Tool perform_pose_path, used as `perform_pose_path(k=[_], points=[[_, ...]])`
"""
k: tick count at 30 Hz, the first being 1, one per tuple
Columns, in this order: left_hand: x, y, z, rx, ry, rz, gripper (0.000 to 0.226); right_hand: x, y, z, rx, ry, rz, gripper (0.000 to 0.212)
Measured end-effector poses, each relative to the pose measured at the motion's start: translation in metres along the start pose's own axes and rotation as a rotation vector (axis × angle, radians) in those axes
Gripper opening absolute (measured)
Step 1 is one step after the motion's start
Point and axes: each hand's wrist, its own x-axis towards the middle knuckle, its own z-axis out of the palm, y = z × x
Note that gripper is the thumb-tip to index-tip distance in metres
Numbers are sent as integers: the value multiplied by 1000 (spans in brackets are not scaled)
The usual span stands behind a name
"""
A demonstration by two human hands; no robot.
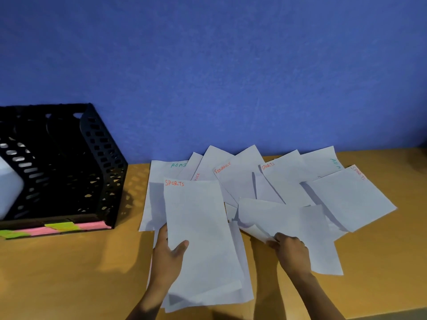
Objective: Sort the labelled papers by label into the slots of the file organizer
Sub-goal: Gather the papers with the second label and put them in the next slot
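- Black file organizer (62, 167) stands at the far left by the wall, slots open to the front, so papers can slide in. Sticky notes (60, 226) on its front edge probably mark the slots.
- Left hand (167, 252) holds a stack with a SPORTS paper (198, 227) on top, thumb on its face, maybe to collect one label.
- Right hand (291, 251) pinches the curled corner of a blank-side paper (286, 220) to lift it.
- Other labelled papers (240, 179) lie spread behind both hands.
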Motion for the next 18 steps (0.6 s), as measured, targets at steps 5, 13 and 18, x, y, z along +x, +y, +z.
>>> perform_pose_path(k=[5, 13, 18], points=[[0, -1, 1, -1, -1, -32, 58, -1, 2, -3, 276, -67, -162, 22], [1, 1, -8, 2, 14, 34, 81, -2, -22, -27, 441, 346, -64, 21], [4, 5, -15, 58, -43, 180, 80, 4, -72, -58, 526, 530, -99, 29]])
